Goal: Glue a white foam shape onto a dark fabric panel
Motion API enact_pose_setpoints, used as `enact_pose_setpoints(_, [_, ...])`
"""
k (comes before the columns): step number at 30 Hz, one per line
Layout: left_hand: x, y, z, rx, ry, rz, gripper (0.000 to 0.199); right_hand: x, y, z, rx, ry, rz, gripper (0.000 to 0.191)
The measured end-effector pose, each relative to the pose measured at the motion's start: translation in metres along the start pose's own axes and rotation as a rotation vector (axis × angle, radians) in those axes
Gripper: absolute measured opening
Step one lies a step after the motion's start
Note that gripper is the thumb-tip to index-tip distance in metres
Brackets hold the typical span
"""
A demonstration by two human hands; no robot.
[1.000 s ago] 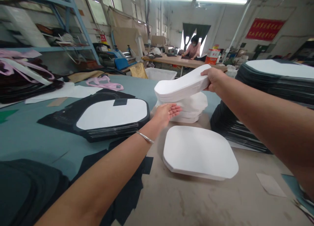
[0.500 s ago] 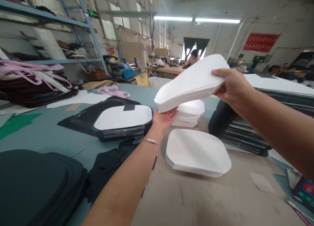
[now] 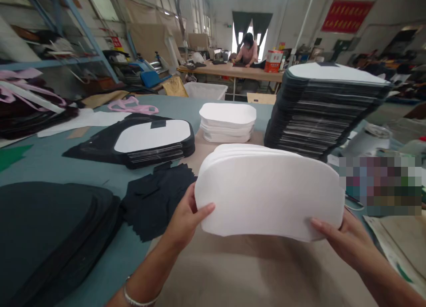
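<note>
Near the front edge of the surface [image 3: 233, 271], above its tan covering, a bundle of white cut pieces [image 3: 269, 196] is held up in both hands, clear of the surface and tipped so its broad face turns toward the camera. The left hand [image 3: 186, 218] clamps the bundle's left end, thumb across the front face and fingers hidden behind; the right hand [image 3: 342, 238] pinches the lower right corner the same way, thumb in front. A grip at each end looks chosen to keep the loose sheets squared together, since the staggered edges along the top show many thin layers that could fan apart. The bundle thus lies directly between the hands, touching both.

Farther back, toward the middle of the surface, a shorter stack of white pieces [image 3: 228, 120] sits flat, well apart from the hands. To its right, a tall stack of black pieces [image 3: 319, 112] topped with a white sheet rises near the right edge. To the left lies a low black stack with a white piece on top [image 3: 149, 140], and just beside the left hand a loose heap of black scraps [image 3: 156, 196]. A thick black pile [image 3: 49, 236] fills the near left corner. Like shapes seem grouped by colour, each pile within reach. At a far table another person [image 3: 248, 49] bends over work.
</note>
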State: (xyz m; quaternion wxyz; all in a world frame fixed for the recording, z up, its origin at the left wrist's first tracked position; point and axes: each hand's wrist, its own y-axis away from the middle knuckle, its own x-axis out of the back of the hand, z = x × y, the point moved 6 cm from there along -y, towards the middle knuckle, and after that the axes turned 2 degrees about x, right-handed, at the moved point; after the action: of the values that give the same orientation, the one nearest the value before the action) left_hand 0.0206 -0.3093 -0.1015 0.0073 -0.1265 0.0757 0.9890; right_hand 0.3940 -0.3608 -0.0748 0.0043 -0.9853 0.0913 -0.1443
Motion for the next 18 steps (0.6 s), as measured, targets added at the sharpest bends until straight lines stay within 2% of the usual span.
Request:
enact_pose_setpoints(4, [0.003, 0.016, -0.023, -0.029, -0.134, -0.011, 0.071, 0.001, 0.034, 0.039, -0.108, -0.105, 0.013, 0.040])
enact_pose_setpoints(7, [0.000, 0.025, -0.046, -0.014, -0.200, -0.029, 0.071, -0.005, 0.051, 0.058, -0.144, -0.041, 0.068, 0.051])
enact_pose_setpoints(10, [-0.001, 0.034, -0.060, -0.023, -0.268, 0.014, 0.072, -0.010, 0.056, 0.067, -0.133, -0.020, 0.087, 0.059])
enact_pose_setpoints(15, [-0.003, 0.040, -0.064, -0.103, -0.341, 0.072, 0.069, -0.014, 0.054, 0.067, -0.092, 0.018, 0.122, 0.056])
enact_pose_setpoints(18, [-0.004, 0.040, -0.054, -0.091, -0.371, 0.179, 0.060, -0.012, 0.052, 0.073, -0.112, 0.020, 0.217, 0.050])
